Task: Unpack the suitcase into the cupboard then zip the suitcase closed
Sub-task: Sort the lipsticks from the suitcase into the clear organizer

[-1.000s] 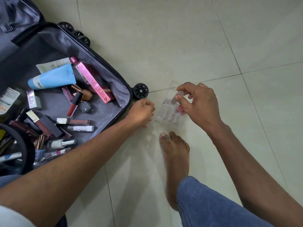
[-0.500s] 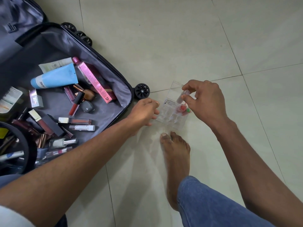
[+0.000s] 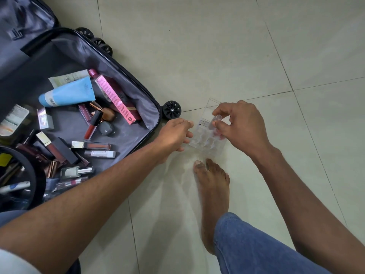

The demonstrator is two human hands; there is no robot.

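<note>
The black hard-shell suitcase with grey fabric lining (image 3: 150, 107) lies open flat on the pale tiled floor (image 3: 217, 46), its long axis running from upper left down towards the lower left, its wheeled end pointing at the top right, one black wheel (image 3: 171, 109) just beside the hands. Inside the near half, cosmetics lie loose: a light blue squeeze tube (image 3: 67, 93) lying crosswise with its cap to the left, a long pink carton (image 3: 115, 100) slanting down to the right, a red lip gloss with a black cap (image 3: 92, 124), a gold-capped clear lipstick tube (image 3: 90, 145), a small white-capped vial (image 3: 99, 154). Further left the heap is cut off by the frame and partly hidden behind a black curved rim, so those pieces are hard to tell apart. Out on the floor, right of the suitcase corner, sits a clear plastic compartment tray (image 3: 205, 143); what its cells hold is too faint to make out. The left hand (image 3: 173, 135) has loosely bent fingers touching the tray's left edge. The right hand (image 3: 239, 125) pinches a small clear item (image 3: 215, 120) over the tray between thumb and fingertips. A bare foot (image 3: 212, 186) stands just below the tray, blue denim above it.
</note>
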